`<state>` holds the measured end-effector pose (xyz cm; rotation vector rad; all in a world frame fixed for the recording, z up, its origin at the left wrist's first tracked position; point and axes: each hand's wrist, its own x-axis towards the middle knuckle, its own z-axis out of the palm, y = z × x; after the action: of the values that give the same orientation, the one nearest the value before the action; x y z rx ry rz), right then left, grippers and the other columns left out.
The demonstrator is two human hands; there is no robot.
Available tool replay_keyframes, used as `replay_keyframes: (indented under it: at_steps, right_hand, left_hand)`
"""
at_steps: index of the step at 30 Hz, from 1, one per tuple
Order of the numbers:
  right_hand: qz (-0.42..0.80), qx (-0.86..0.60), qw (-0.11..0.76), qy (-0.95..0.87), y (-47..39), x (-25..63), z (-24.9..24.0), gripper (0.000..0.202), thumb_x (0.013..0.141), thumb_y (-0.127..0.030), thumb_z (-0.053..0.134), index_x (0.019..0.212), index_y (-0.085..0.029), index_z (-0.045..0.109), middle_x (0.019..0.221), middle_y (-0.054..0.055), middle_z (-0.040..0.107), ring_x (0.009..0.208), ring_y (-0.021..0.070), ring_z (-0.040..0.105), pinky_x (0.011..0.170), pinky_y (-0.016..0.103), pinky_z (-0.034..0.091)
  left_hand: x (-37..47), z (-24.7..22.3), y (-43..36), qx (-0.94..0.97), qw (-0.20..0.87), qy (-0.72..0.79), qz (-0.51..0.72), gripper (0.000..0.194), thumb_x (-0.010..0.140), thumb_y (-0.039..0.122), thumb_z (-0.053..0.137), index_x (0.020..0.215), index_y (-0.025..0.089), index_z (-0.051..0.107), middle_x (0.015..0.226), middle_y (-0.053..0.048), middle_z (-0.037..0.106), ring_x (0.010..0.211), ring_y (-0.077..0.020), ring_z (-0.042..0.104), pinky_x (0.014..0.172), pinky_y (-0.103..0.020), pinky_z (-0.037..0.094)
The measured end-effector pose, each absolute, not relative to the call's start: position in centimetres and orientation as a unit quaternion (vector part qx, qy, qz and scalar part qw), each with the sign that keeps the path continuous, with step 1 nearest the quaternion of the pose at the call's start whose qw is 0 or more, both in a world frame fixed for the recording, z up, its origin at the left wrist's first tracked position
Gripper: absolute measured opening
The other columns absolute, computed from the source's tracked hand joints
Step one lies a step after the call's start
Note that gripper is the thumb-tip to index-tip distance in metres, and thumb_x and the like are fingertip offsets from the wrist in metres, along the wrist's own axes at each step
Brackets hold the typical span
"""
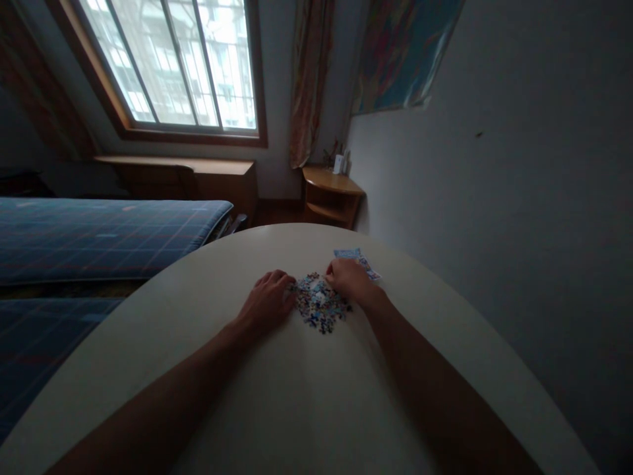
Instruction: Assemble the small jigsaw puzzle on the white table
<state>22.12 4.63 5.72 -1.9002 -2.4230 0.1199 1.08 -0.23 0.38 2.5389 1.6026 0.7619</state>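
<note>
Evidently, from the head camera, both bare hands are at work over a heap of jigsaw puzzle pieces (321, 309) on a pale, round-edged table (435, 316). The heap lies nearer the table's far edge than its near side, roughly midway between the left and right edges, its pieces mixed in blue, white, dark and tan, with a few strays along its near margin.

The left hand (268, 298) lies palm down at the heap's left margin, loosely opened, its fingertips at the outermost pieces; no piece can be made out in its grasp. The right hand (349, 278) is curled over the heap's far right margin, thumb and index finger drawn together; whether a piece is pinched there cannot be told, since the fingers hide it. Just beyond this hand, toward the table's far edge, lies printed paper (347, 253), partly covered by the hand.

Past the table's left edge stands a bed with a blue plaid mattress (119, 237). Beyond the far edge are a wooden desk (225, 165) under a barred window (188, 66), a patterned curtain (311, 86) and a wooden corner cabinet (332, 181). A colourful poster (400, 59) hangs on the right-hand wall (519, 218).
</note>
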Motion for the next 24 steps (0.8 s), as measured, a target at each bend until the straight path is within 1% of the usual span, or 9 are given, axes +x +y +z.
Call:
replay_keyframes:
  at_steps: [5,8,12,15,17,19,20,22,24]
  right_hand:
    - [0.069,-0.606,0.032,-0.792,4.2,22.0,6.3,0.022,0.085,-0.024,0.062,0.099,-0.017,0.078,0.102,0.011,0.077,0.094,0.0229,0.07,0.082,0.03,0.049]
    - [0.078,-0.596,0.038,-0.798,4.2,21.9,6.6,0.02,0.084,-0.023,0.066,0.099,-0.018,0.078,0.103,0.01,0.077,0.096,0.0227,0.07,0.082,0.03,0.048]
    - [0.107,-0.577,0.025,-0.809,4.1,22.6,7.2,0.015,0.08,-0.023,0.073,0.092,-0.022,0.08,0.092,0.006,0.079,0.089,0.021,0.071,0.083,0.029,0.049]
    - [0.107,-0.571,0.035,-0.813,3.1,23.4,6.9,0.024,0.087,-0.031,0.068,0.106,-0.019,0.077,0.107,0.009,0.076,0.103,0.0231,0.069,0.094,0.031,0.048]
    - [0.085,-0.579,0.063,-0.809,1.7,23.7,5.8,0.047,0.096,-0.04,0.055,0.133,-0.013,0.062,0.134,0.016,0.064,0.126,0.0274,0.057,0.107,0.037,0.04]
    - [0.081,-0.552,0.097,-0.824,-0.2,23.6,4.3,0.065,0.098,-0.052,0.044,0.147,-0.01,0.045,0.15,0.018,0.048,0.141,0.029,0.042,0.116,0.041,0.032]
    - [0.091,-0.545,0.098,-0.827,-1.2,23.5,3.4,0.071,0.098,-0.058,0.038,0.151,-0.011,0.039,0.155,0.017,0.041,0.144,0.0295,0.036,0.118,0.043,0.029]
    - [0.095,-0.537,0.095,-0.833,-2.8,23.0,2.1,0.081,0.095,-0.067,0.037,0.152,-0.009,0.036,0.159,0.019,0.032,0.149,0.0325,0.025,0.121,0.047,0.024]
    - [0.092,-0.517,0.108,-0.844,-3.8,22.5,1.3,0.086,0.093,-0.07,0.036,0.153,-0.007,0.034,0.161,0.02,0.026,0.151,0.0332,0.019,0.122,0.047,0.019]
  left_hand:
    - [1.0,0.3,-0.3,0.84,0.038,0.482,0.247,0.033,0.093,0.032,0.057,0.124,0.027,0.064,0.131,-0.008,0.059,0.121,-0.028,0.054,0.107,-0.048,0.044]
    - [1.0,0.1,-0.2,0.837,0.039,0.488,0.245,0.03,0.092,0.034,0.059,0.121,0.031,0.067,0.133,-0.006,0.059,0.124,-0.0281,0.053,0.107,-0.049,0.043]
    - [1.0,-0.2,0.3,0.812,0.03,0.524,0.254,0.029,0.096,0.038,0.055,0.118,0.027,0.068,0.129,-0.006,0.063,0.121,-0.0273,0.055,0.106,-0.047,0.045]
    - [0.9,-0.4,0.6,0.805,0.027,0.533,0.259,0.031,0.097,0.038,0.053,0.12,0.023,0.067,0.128,-0.008,0.063,0.121,-0.0283,0.055,0.107,-0.048,0.044]
    - [0.9,-0.5,0.6,0.807,0.029,0.528,0.263,0.035,0.096,0.041,0.054,0.123,0.023,0.064,0.131,-0.008,0.062,0.124,-0.0289,0.053,0.108,-0.048,0.043]
    - [1.0,-0.5,0.5,0.814,0.029,0.519,0.259,0.041,0.094,0.044,0.055,0.128,0.023,0.061,0.136,-0.008,0.059,0.13,-0.0297,0.049,0.111,-0.049,0.04]
    - [1.1,-0.5,0.4,0.819,0.031,0.515,0.25,0.044,0.094,0.045,0.054,0.131,0.023,0.059,0.14,-0.009,0.057,0.134,-0.0302,0.046,0.113,-0.049,0.038]
    - [1.1,-0.5,0.2,0.833,0.037,0.506,0.221,0.047,0.096,0.042,0.049,0.139,0.022,0.053,0.148,-0.01,0.05,0.141,-0.0304,0.039,0.116,-0.05,0.033]
    - [1.1,-0.6,0.1,0.845,0.047,0.497,0.189,0.049,0.098,0.036,0.044,0.144,0.02,0.047,0.153,-0.01,0.044,0.145,-0.0292,0.034,0.119,-0.05,0.028]
